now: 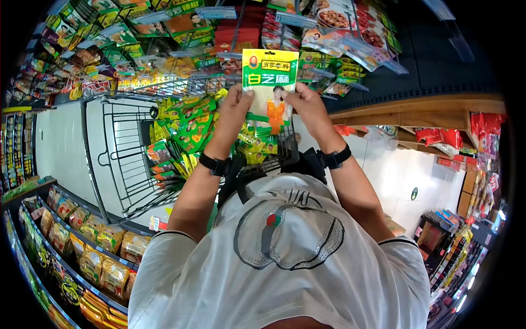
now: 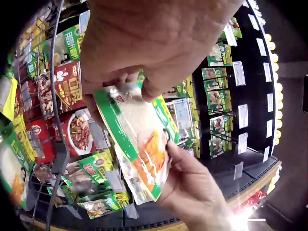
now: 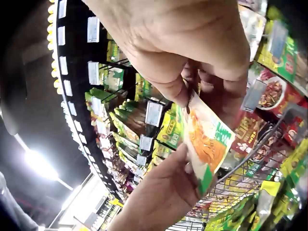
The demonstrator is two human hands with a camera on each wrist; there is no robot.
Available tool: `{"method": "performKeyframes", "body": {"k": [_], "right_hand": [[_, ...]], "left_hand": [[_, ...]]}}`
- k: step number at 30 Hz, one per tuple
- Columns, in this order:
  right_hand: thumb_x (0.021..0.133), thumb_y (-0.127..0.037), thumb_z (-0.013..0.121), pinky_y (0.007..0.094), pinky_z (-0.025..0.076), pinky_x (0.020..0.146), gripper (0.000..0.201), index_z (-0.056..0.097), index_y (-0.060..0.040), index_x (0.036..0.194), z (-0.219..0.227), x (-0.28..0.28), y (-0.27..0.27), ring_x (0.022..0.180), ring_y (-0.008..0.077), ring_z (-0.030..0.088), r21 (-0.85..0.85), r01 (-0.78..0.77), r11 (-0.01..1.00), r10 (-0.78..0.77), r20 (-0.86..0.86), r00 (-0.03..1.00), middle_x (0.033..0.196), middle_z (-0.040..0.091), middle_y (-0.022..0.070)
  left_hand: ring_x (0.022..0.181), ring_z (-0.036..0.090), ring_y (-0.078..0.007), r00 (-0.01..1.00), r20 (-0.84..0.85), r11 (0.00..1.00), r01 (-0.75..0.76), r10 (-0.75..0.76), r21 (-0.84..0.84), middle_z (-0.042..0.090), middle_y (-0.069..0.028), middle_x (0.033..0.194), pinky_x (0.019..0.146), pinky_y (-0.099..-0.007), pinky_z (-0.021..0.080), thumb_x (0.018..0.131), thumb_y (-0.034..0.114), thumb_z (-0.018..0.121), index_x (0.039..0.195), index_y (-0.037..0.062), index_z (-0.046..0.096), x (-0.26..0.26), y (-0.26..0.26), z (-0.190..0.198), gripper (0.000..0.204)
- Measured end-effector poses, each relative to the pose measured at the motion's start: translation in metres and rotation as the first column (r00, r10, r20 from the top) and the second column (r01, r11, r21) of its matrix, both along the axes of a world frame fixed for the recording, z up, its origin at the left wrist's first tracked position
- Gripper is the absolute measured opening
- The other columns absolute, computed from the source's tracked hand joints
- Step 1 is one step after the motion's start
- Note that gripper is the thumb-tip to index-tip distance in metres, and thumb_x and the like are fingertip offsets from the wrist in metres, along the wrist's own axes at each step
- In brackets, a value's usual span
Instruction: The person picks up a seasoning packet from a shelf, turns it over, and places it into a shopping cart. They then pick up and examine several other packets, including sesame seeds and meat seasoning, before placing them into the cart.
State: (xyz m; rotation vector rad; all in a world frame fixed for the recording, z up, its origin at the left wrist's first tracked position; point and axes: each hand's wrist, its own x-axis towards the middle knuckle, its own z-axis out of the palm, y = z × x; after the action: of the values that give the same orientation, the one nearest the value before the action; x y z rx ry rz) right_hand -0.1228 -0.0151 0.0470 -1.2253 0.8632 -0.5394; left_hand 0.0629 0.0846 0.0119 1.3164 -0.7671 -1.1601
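A yellow, green and white packet of white sesame seeds (image 1: pixel 271 74) is held up in front of the chest, its printed face toward the head camera. My left hand (image 1: pixel 234 114) pinches the packet's left edge, thumb on the front. On the opposite edge, my right hand (image 1: pixel 313 111) grips it the same way. From the left wrist, the packet (image 2: pixel 134 127) appears tilted below the left hand (image 2: pixel 154 48), with the right hand (image 2: pixel 195 187) at its lower side. The right wrist view shows an orange picture on the packet (image 3: pixel 207 139); part of it is hidden by fingers.
Below the hands stands a wire shopping cart (image 1: pixel 112 159) with several green and yellow packets (image 1: pixel 192 131) inside. Shelves of hanging packets (image 1: pixel 235 38) face me, above a wooden ledge (image 1: pixel 405 118). Bagged goods (image 1: pixel 112 274) fill a rack at lower left.
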Motion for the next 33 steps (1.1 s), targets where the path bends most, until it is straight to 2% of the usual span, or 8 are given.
{"method": "performKeyframes", "body": {"k": [5, 7, 8, 14, 17, 23, 26, 33], "right_hand": [[0.097, -0.023, 0.061, 0.0256, 0.045, 0.083, 0.034, 0.058, -0.0028, 0.124, 0.029, 0.017, 0.019, 0.100, 0.0092, 0.056, -0.255, -0.206, 0.945, 0.191, -0.083, 0.978, 0.113, 0.061, 0.0033], [0.098, -0.023, 0.059, 0.0302, 0.046, 0.096, 0.038, 0.056, -0.0041, 0.132, 0.040, 0.019, 0.024, 0.116, 0.0149, 0.054, -0.270, -0.329, 0.905, 0.329, -0.046, 0.943, 0.131, 0.054, 0.0068], [0.098, -0.023, 0.059, 0.0312, 0.046, 0.097, 0.037, 0.057, -0.0046, 0.131, 0.042, 0.021, 0.025, 0.116, 0.0165, 0.055, -0.306, -0.354, 0.883, 0.353, -0.062, 0.934, 0.133, 0.053, 0.0079], [0.096, -0.017, 0.058, 0.0339, 0.047, 0.098, 0.032, 0.060, -0.0055, 0.126, 0.036, 0.025, 0.020, 0.119, 0.0249, 0.056, -0.524, -0.434, 0.733, 0.404, -0.177, 0.897, 0.134, 0.055, 0.0129], [0.096, -0.017, 0.058, 0.0330, 0.046, 0.098, 0.031, 0.061, -0.0048, 0.124, 0.029, 0.025, 0.016, 0.118, 0.0227, 0.057, -0.566, -0.414, 0.713, 0.389, -0.172, 0.905, 0.130, 0.058, 0.0127], [0.099, -0.021, 0.057, 0.0316, 0.048, 0.095, 0.038, 0.052, -0.0010, 0.132, 0.033, 0.022, 0.006, 0.113, 0.0168, 0.058, -0.170, -0.267, 0.949, 0.269, -0.009, 0.963, 0.124, 0.060, 0.0105], [0.098, -0.024, 0.060, 0.0300, 0.050, 0.088, 0.044, 0.048, -0.0006, 0.134, 0.019, 0.017, -0.014, 0.105, 0.0159, 0.060, -0.045, -0.110, 0.993, 0.111, 0.024, 0.993, 0.114, 0.063, 0.0114], [0.100, -0.034, 0.054, 0.0276, 0.049, 0.086, 0.039, 0.056, -0.0063, 0.127, 0.004, 0.002, -0.063, 0.099, 0.0099, 0.060, 0.265, 0.130, 0.955, -0.181, 0.175, 0.968, 0.113, 0.064, 0.0026]], "left_hand": [[0.101, 0.060, -0.0157, 0.796, -0.604, 0.999, -0.044, 0.017, -0.030, 0.060, -0.0079, 0.114, 0.091, -0.0294, 0.049, 0.101, 0.017, 0.048, 0.139, 0.0054, 0.041, -0.011, -0.011, 0.010, 0.041], [0.106, 0.062, -0.0224, 0.798, -0.597, 0.984, -0.027, -0.085, -0.177, 0.061, -0.0093, 0.118, 0.093, -0.0362, 0.051, 0.101, 0.030, 0.047, 0.134, 0.0078, 0.049, -0.013, -0.022, 0.004, 0.039], [0.107, 0.062, -0.0247, 0.542, -0.833, 0.982, -0.063, -0.114, -0.176, 0.061, -0.0099, 0.119, 0.092, -0.0391, 0.052, 0.101, 0.036, 0.047, 0.131, 0.0078, 0.053, -0.013, -0.023, 0.000, 0.041], [0.105, 0.063, -0.0281, 0.298, -0.940, 0.982, -0.032, -0.168, -0.185, 0.066, -0.0142, 0.112, 0.092, -0.0460, 0.052, 0.100, 0.045, 0.044, 0.123, 0.0059, 0.059, -0.012, -0.029, -0.006, 0.048], [0.104, 0.064, -0.0282, 0.361, -0.910, 0.975, -0.010, -0.202, -0.220, 0.066, -0.0147, 0.110, 0.092, -0.0457, 0.053, 0.099, 0.043, 0.046, 0.122, 0.0062, 0.060, -0.009, -0.035, -0.017, 0.045], [0.104, 0.064, -0.0248, 0.496, -0.859, 0.980, -0.071, -0.125, -0.184, 0.066, -0.0116, 0.112, 0.091, -0.0413, 0.052, 0.101, 0.034, 0.049, 0.126, 0.0043, 0.056, -0.010, -0.050, -0.015, 0.039], [0.104, 0.063, -0.0195, 0.838, -0.545, 0.995, -0.076, 0.028, -0.066, 0.065, -0.0098, 0.111, 0.089, -0.0351, 0.053, 0.100, 0.024, 0.053, 0.129, 0.0017, 0.052, -0.002, -0.057, -0.015, 0.037], [0.079, 0.060, -0.0075, 0.977, -0.200, 0.993, -0.084, 0.066, -0.080, 0.063, -0.0029, 0.092, 0.071, -0.0238, 0.050, 0.096, 0.017, 0.062, 0.107, 0.0045, 0.052, 0.006, -0.082, 0.012, 0.019]]}}
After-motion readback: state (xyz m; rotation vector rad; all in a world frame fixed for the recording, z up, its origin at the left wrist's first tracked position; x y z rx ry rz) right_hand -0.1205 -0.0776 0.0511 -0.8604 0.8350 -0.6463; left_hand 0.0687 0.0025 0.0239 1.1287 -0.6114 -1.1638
